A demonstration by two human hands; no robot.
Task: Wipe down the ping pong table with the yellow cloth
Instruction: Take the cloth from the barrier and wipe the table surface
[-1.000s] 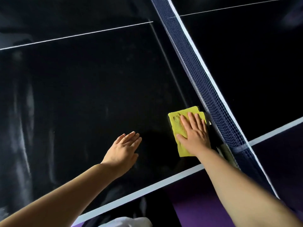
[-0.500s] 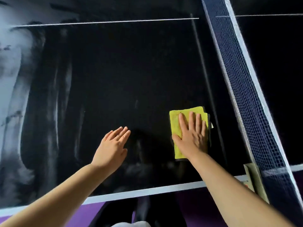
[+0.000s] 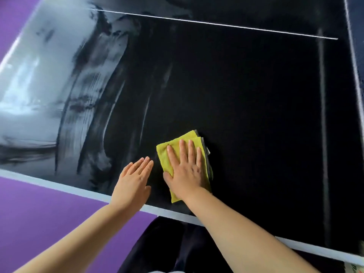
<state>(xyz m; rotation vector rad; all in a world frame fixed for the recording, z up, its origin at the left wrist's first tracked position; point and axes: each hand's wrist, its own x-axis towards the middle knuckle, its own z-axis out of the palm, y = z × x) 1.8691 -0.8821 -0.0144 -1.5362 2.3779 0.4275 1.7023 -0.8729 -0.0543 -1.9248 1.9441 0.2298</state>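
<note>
Currently right grip lies flat, fingers straight, pressing yellow cloth onto bench at lower centre, near the front edge — left grip flat just beside, holding nothing. Advice: even pressure, overlapping passes toward the hazy streaks at left — those look unwiped.

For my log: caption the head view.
Right hand presses yellow cloth on the black table, left hand flat beside it.

A purple floor fills the lower left, dark clothing at bottom centre.
</note>
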